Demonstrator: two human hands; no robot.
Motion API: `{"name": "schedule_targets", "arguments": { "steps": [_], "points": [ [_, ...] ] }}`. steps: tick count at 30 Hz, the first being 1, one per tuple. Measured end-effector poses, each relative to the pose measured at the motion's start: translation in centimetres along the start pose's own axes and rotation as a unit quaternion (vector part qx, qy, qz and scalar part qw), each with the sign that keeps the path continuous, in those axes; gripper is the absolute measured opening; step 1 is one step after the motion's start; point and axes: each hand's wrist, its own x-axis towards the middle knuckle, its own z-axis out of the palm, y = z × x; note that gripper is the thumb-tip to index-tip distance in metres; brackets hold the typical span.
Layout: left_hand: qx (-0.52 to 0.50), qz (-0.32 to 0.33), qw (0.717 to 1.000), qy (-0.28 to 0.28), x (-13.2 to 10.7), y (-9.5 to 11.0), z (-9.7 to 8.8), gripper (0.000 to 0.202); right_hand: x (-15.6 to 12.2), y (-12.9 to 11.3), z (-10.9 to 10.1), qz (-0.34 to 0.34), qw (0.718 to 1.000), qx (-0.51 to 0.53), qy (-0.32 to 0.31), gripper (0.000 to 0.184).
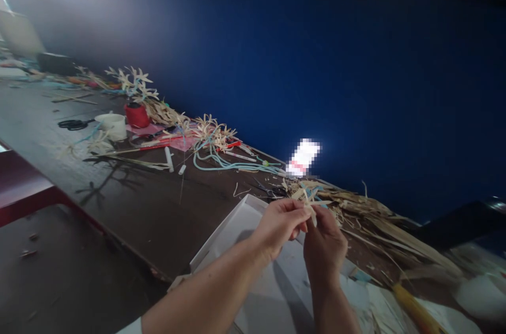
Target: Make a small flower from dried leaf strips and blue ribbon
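Husk flower (310, 201) is pinched by the closed fingertips of the left hand (282, 220) and the right hand (327, 233), held above a shallow white tray (231, 234) on the dark table (169, 223). Dried husks (356, 203) are heaped just beyond; black scissors (279, 192) are laid nearby, and light-blue cords (219, 166) are strewn beside a cluster of similar flowers (213, 131).

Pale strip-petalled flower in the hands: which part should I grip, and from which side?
Probably pinch the pale strip-petalled flower low, where its strips gather, coming from the near side below, as the left hand and right hand do. The strips look thin and fan up and outward, so gripping from above could bend them. Fingers partly hide the base.
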Motion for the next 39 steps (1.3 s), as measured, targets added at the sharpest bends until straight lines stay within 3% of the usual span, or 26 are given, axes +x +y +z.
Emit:
{"name": "schedule_targets", "arguments": {
  "steps": [8, 12, 15, 24, 39],
  "points": [
    [0.2, 0.062, 0.978, 0.019, 0.1, 0.0, -0.3, 0.013, 0.6, 0.9, -0.2, -0.063, 0.996, -0.05, 0.032, 0.025],
    [0.262, 0.118, 0.951, 0.11, 0.5, -0.2, -1.1, 0.019, 0.9, 0.7, -0.5, -0.062, 0.995, -0.055, 0.055, 0.024],
    [0.249, 0.171, 0.94, 0.159, 0.6, 0.1, -1.4, 0.019, 1.0, 0.6, -0.5, -0.063, 0.995, -0.061, 0.052, 0.024],
    [0.21, 0.169, 0.961, 0.066, 0.4, 0.4, -1.1, 0.025, 0.8, 0.7, 0.1, -0.093, 0.993, -0.049, 0.045, 0.021],
    [0.261, 0.168, 0.941, 0.137, 0.9, 0.0, -1.6, 0.025, 0.3, 0.6, 0.3, -0.055, 0.998, 0.006, 0.012, 0.021]
  ]
}}
